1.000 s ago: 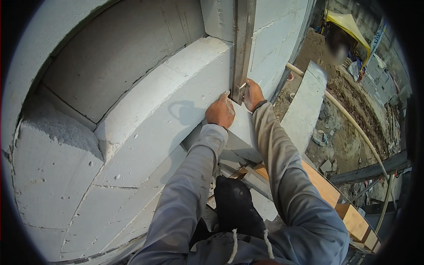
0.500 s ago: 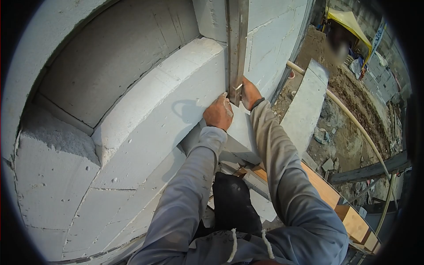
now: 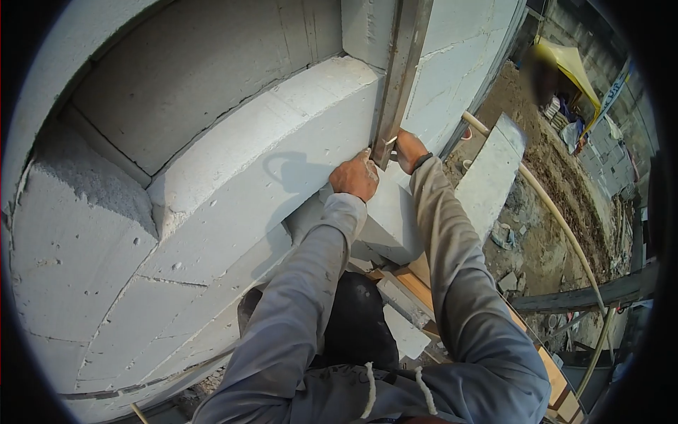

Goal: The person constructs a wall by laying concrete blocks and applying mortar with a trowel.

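A long, grey-brown metal bar (image 3: 404, 78) stands steeply against the pale block wall (image 3: 261, 166), its lower end between my hands. My left hand (image 3: 355, 177) is closed at the bar's lower left edge, knuckles towards me, with whitish dust on the fingers. On the right edge, my right hand (image 3: 411, 151) is closed against the bar, a dark band around its wrist. A short pale sliver shows at the right fingertips; I cannot make out what it is. Below both hands juts a white block (image 3: 392, 219).
A curved recess (image 3: 205, 78) opens in the wall at upper left. Block offcuts and wooden pieces (image 3: 417, 283) lie beside my knees. To the right, a light board (image 3: 494, 173) and a long pale pole (image 3: 558, 205) stand over rubble. A yellow canopy (image 3: 571, 63) is farther off.
The view has shifted, so wall, bar and hands appear slightly farther right and lower. The bar looks more tilted. Both hands stay at its lower end.
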`<state>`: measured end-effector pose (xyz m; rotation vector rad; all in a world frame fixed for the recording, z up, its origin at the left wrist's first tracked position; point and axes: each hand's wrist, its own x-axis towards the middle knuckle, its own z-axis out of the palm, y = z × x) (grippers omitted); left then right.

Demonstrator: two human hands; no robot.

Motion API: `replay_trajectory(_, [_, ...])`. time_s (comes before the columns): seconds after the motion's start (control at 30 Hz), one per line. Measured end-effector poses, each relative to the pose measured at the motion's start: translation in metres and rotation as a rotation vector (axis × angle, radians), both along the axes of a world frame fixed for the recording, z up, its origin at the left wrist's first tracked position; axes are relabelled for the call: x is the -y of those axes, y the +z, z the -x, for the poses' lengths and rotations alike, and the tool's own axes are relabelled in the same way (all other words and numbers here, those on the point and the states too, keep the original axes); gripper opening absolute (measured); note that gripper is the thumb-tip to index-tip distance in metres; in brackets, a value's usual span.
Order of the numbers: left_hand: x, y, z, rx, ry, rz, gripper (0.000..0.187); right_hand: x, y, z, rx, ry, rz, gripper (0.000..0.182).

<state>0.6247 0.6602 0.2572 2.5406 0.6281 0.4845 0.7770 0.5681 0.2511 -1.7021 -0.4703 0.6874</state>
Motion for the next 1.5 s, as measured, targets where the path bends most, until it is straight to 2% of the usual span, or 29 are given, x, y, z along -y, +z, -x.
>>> replay_trajectory(0.07, [-0.001, -0.002, -0.001, 0.014, 0.008, 0.014, 0.033, -0.001, -0.001, 0.006, -0.326, -0.164, -0.259, 0.04])
replay_trajectory(0.1, [-0.001, -0.002, 0.0, 0.025, 0.009, 0.027, 0.032, -0.001, 0.001, 0.014, -0.294, -0.167, -0.309, 0.046])
replay_trajectory(0.23, [0.0, -0.002, -0.001, -0.04, 0.039, 0.046, 0.032, 0.006, 0.009, 0.02, -0.35, -0.151, -0.288, 0.047])
replay_trajectory(0.4, [0.0, -0.01, -0.003, 0.053, 0.049, -0.024, 0.03, 0.005, -0.004, -0.004, -0.159, 0.002, -0.15, 0.044])
replay_trajectory(0.47, [-0.001, -0.011, -0.003, 0.065, 0.045, -0.024, 0.03, 0.006, 0.001, -0.004, -0.172, -0.033, -0.119, 0.04])
replay_trajectory(0.53, [0.0, -0.011, -0.001, 0.078, 0.046, -0.02, 0.03, 0.011, 0.015, -0.002, -0.173, 0.055, -0.021, 0.036])
replay_trajectory(0.6, [0.0, -0.01, 0.002, 0.109, 0.016, -0.035, 0.029, 0.013, 0.015, -0.003, -0.231, 0.044, -0.082, 0.033])
replay_trajectory(0.67, [-0.001, -0.012, 0.0, 0.13, 0.017, -0.021, 0.029, 0.015, 0.004, -0.022, -0.415, 0.199, -0.106, 0.034])
replay_trajectory(0.73, [-0.001, -0.011, 0.002, 0.148, 0.016, -0.004, 0.029, 0.012, 0.007, -0.021, -0.406, 0.168, -0.077, 0.036])
replay_trajectory(0.8, [0.0, -0.01, 0.003, 0.133, 0.001, -0.004, 0.03, 0.015, 0.01, -0.024, -0.402, 0.28, -0.086, 0.038])
replay_trajectory(0.83, [0.001, -0.013, 0.003, 0.136, 0.003, -0.001, 0.03, 0.012, 0.012, -0.019, -0.372, 0.205, -0.072, 0.041])
replay_trajectory(0.9, [0.001, -0.018, 0.003, 0.312, 0.036, 0.037, 0.029, 0.013, 0.004, -0.028, -0.387, 0.273, -0.101, 0.043])
replay_trajectory(1.03, [0.005, -0.025, 0.001, 0.407, 0.064, -0.076, 0.028, 0.014, 0.001, -0.037, -0.406, 0.38, -0.083, 0.047])
replay_trajectory(1.1, [0.004, -0.024, 0.0, 0.595, 0.04, -0.05, 0.028, 0.015, 0.007, -0.036, -0.416, 0.394, -0.074, 0.049])
replay_trajectory(1.17, [0.006, -0.021, 0.002, 0.524, 0.021, -0.031, 0.03, 0.016, 0.005, -0.034, -0.427, 0.404, -0.069, 0.051])
replay_trajectory(1.23, [0.005, -0.012, 0.005, 0.456, 0.011, -0.018, 0.033, 0.012, -0.003, -0.031, -0.483, 0.305, -0.139, 0.051])
replay_trajectory(1.3, [0.008, -0.005, 0.008, 0.275, -0.024, -0.023, 0.038, 0.012, -0.003, -0.036, -0.504, 0.372, -0.137, 0.049])
replay_trajectory(1.33, [0.009, -0.005, 0.008, 0.271, -0.03, -0.024, 0.038, 0.013, -0.002, -0.037, -0.525, 0.438, -0.135, 0.048])
replay_trajectory(1.37, [0.01, -0.006, 0.007, 0.27, -0.038, -0.028, 0.039, 0.012, -0.003, -0.036, -0.43, 0.35, -0.091, 0.043])
replay_trajectory(1.43, [0.008, -0.008, 0.005, 0.273, -0.043, -0.046, 0.039, 0.009, -0.007, -0.036, -0.428, 0.321, -0.104, 0.042])
replay_trajectory(1.5, [0.006, -0.013, 0.003, 0.397, -0.043, -0.074, 0.037, 0.007, -0.007, -0.032, -0.459, 0.288, -0.139, 0.038])
